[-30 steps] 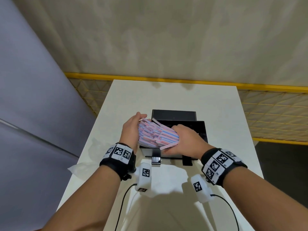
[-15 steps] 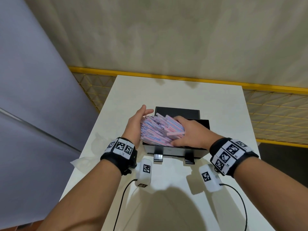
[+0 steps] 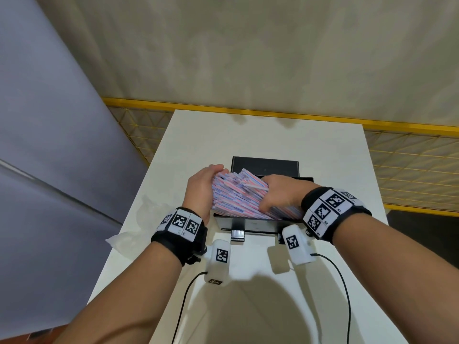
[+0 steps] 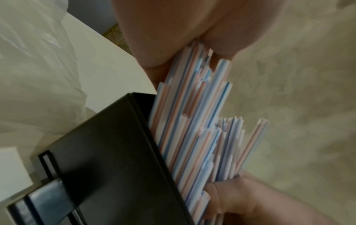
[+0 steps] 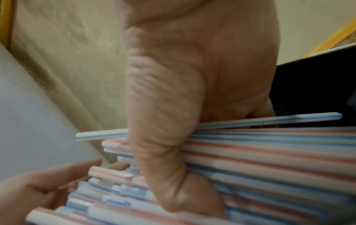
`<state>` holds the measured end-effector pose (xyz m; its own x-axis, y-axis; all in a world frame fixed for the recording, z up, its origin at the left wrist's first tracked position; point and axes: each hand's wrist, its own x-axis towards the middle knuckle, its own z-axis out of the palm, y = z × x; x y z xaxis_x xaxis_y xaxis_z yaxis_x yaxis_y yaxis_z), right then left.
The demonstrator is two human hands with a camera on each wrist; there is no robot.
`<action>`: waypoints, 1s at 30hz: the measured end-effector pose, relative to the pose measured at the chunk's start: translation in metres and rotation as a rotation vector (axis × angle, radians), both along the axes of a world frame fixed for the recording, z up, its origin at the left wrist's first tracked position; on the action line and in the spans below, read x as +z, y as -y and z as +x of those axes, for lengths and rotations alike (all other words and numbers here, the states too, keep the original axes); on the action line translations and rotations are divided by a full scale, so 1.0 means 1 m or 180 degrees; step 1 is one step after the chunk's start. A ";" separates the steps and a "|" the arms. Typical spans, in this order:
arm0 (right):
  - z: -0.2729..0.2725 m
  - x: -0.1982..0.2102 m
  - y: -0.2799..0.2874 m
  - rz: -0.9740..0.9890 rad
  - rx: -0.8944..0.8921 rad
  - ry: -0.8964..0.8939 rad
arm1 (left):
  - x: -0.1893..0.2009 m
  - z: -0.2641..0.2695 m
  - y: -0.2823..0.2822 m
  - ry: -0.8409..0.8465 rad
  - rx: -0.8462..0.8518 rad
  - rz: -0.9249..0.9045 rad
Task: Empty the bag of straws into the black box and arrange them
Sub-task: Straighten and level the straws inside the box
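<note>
Striped pink, blue and white straws (image 3: 238, 197) lie heaped in the black box (image 3: 248, 223) at mid table and stick out over its left wall. My left hand (image 3: 201, 187) stands flat against their left ends, fingers straight. My right hand (image 3: 280, 192) lies on the pile, its thumb and curled fingers clasping a bunch. In the right wrist view the thumb (image 5: 163, 121) crosses the straws (image 5: 269, 159), with one blue straw behind it. The left wrist view has uneven straw ends (image 4: 192, 121) touching my palm (image 4: 173, 30).
The empty clear plastic bag (image 3: 131, 239) lies crumpled at the table's left edge. The box's black lid (image 3: 264, 166) stands open behind it. Two black clips (image 3: 237, 235) jut from its front. The white table (image 3: 248, 135) ends at a yellow mesh fence (image 3: 409, 155).
The straw pile has sunk lower into the box. My right hand has slid left over the top of the pile, while the left hand stays against the straw ends.
</note>
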<state>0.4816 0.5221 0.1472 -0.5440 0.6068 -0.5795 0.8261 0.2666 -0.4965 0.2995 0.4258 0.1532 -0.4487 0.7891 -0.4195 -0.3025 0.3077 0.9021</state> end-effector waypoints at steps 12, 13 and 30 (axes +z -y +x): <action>0.024 -0.010 0.029 0.0366 -0.0559 -0.0634 | -0.005 -0.003 0.014 -0.0647 -0.0060 0.0266; 0.023 -0.015 0.033 0.0449 -0.0559 -0.0647 | -0.006 -0.002 0.015 -0.0648 -0.0015 0.0260; -0.016 -0.021 0.023 0.0844 -0.0812 0.0121 | -0.006 -0.005 0.027 -0.3205 -0.1196 0.0200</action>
